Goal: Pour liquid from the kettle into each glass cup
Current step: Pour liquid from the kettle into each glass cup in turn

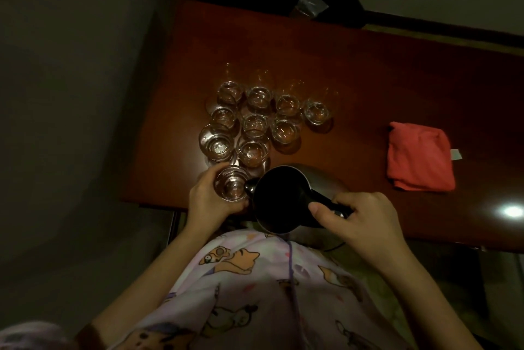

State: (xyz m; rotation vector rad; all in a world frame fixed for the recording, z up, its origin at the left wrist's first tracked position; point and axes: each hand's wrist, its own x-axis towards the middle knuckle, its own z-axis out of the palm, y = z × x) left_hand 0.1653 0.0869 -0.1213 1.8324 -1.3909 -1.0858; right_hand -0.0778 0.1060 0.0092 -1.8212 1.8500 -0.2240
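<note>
A dark kettle (279, 196) hangs over the near edge of the brown table (354, 72), tipped to the left, lid off. My right hand (357, 222) grips its black handle. The spout touches the rim of a clear glass cup (231, 184), which my left hand (209, 199) holds from the left side near the table's front edge. Several more glass cups (255, 123) stand clustered behind it, with a larger glass (217, 142) at the cluster's left. Whether liquid is flowing cannot be told in the dim light.
A folded red cloth (419, 157) lies on the table to the right. A crumpled clear plastic bag (310, 5) sits at the far edge against a dark object. A bright light reflection (511, 210) shows at the table's right. My patterned clothing fills the foreground.
</note>
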